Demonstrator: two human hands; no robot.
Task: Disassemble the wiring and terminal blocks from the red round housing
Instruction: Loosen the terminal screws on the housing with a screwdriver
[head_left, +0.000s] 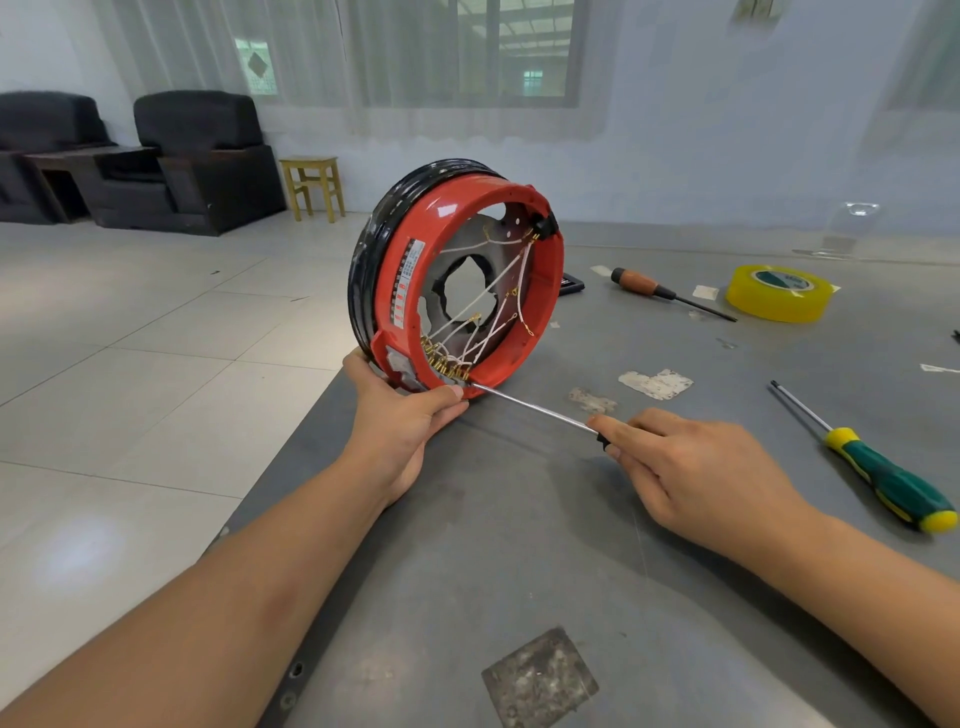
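Nearest me on the counter (519, 545), my right hand (696, 467) is curled round the handle of a screwdriver (535, 409), its thin steel shaft running up and left to the lower rim of the red round housing (395, 291). My left hand (402, 410) grips that rim at the counter's left edge, thumb pressed just beside the shaft's tip, holding the housing up on its edge and tilted. Right at the tip sits the row of brass terminal blocks (447, 364), with the white wiring (493, 296) fanning up across the open middle to a black connector (545, 226) at the top. My worry is the thumb: if the tip slips off a screw, it goes straight into my left hand. The housing also stands close to the counter's edge, so a hard push could roll it off onto the floor. Further right lie a green-and-yellow screwdriver (883, 480), a wooden-handled screwdriver (654, 287) and a roll of yellow tape (776, 292).
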